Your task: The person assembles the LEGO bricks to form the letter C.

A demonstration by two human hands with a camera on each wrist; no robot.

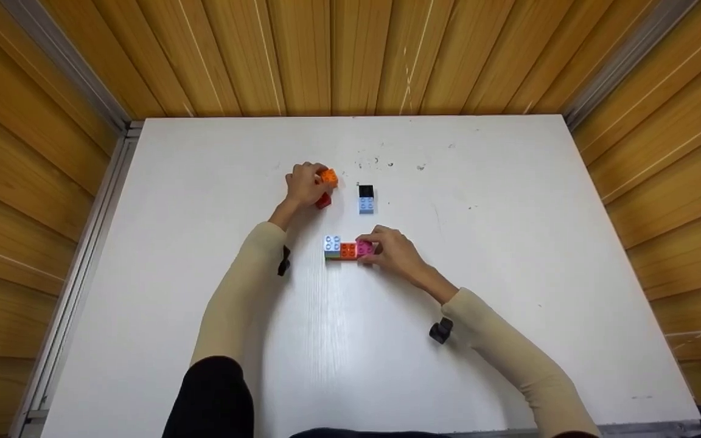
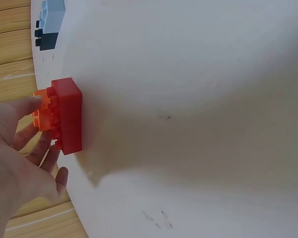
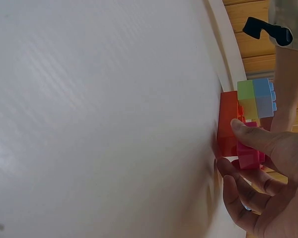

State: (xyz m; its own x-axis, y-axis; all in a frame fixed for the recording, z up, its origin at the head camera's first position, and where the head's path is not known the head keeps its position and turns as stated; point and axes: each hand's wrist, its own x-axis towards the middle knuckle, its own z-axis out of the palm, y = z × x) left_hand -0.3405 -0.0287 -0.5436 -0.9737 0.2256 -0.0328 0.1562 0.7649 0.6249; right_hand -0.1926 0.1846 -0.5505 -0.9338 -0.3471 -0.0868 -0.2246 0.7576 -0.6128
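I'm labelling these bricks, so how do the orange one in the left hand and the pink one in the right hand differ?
The orange brick sits on a red brick; the pink brick is at one end of an orange-red brick. The orange brick is farther forward than the pink brick. Both are studded, each pinched by a hand.
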